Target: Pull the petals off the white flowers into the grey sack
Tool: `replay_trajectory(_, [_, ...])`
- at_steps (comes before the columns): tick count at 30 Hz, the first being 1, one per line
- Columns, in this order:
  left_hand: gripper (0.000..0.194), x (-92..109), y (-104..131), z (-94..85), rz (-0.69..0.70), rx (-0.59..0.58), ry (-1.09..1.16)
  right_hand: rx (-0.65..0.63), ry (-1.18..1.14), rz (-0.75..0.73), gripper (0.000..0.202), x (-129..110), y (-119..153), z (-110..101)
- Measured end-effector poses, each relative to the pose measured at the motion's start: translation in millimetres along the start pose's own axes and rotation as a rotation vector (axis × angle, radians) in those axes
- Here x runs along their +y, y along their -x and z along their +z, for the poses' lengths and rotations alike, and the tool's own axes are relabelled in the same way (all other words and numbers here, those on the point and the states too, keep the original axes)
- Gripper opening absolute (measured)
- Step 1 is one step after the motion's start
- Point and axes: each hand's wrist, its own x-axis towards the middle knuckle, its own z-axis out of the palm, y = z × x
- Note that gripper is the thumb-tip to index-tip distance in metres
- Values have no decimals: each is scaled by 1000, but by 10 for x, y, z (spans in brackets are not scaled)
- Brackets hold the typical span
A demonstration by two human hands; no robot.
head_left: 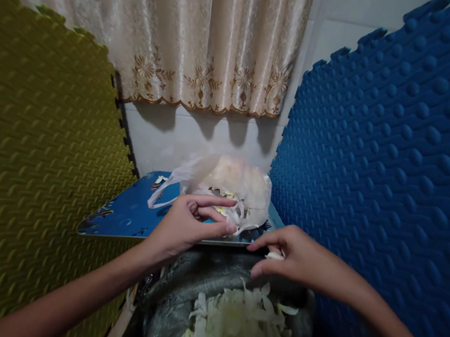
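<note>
A translucent white plastic bag (239, 184) with pale contents lies on a blue patterned board (121, 210). My left hand (198, 217) is at the bag's front opening, fingers stretched out and apart, beside the bag's handle. To the right, my right hand (284, 252) is curled around a small white petal (275, 256) just in front of the board's edge. Below both hands, a heap of pale white petals (238, 326) rests on a dark grey plastic surface (177, 294).
A yellow-green foam mat (42, 151) stands upright on the left, a blue foam mat (400, 146) on the right. Behind the board are a white tiled wall (163, 139) and a beige embroidered curtain (216, 36). A few petals (160, 180) lie at the board's back left.
</note>
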Motion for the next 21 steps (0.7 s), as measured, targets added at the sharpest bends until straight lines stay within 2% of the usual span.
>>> replay_trajectory(2, [41, -4, 1, 6, -13, -18, 12, 91, -18, -43, 33, -44, -3, -26])
replay_trajectory(5, [35, -8, 7, 31, -28, -48, 46, 190, -31, -69, 37, -133, 13, -65])
replay_trajectory(10, [33, -18, 7, 93, -32, -66, 143, 121, -244, -136, 24, -227, 35, -51])
replay_trajectory(14, [27, -14, -12, 118, -27, -47, 176, 187, -252, -100, 20, -224, 27, -20])
replay_trajectory(18, [26, -11, -23, 110, -36, -34, 194, 216, -182, -40, 22, -161, 25, -85])
replay_trajectory(21, [30, -49, -10, 117, -36, -108, 113, 346, -223, 24, 29, -84, 20, -168])
